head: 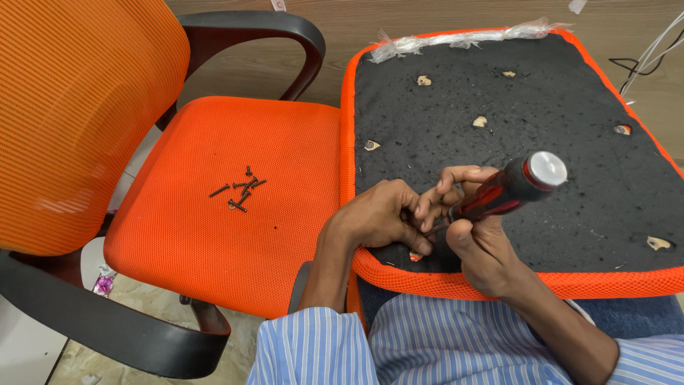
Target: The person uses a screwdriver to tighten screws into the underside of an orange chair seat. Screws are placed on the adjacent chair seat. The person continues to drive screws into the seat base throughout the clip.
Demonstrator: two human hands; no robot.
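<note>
An upturned orange seat cushion [499, 128] with a black fabric underside lies across my lap. My right hand [477, 246] grips a red and black screwdriver [509, 189], whose tip points down at the cushion's near edge. My left hand [381, 217] rests on that edge, fingers pinched around the tip; whatever they hold there is hidden. Several black screws [241, 189] lie loose on the orange chair seat [228, 221] to my left.
An orange mesh office chair with backrest [78, 121] and black armrests [256, 32] stands at left. Torn clear plastic [463, 37] edges the cushion's far side. White cables [652, 53] run at far right over a wooden surface. Tiled floor shows below.
</note>
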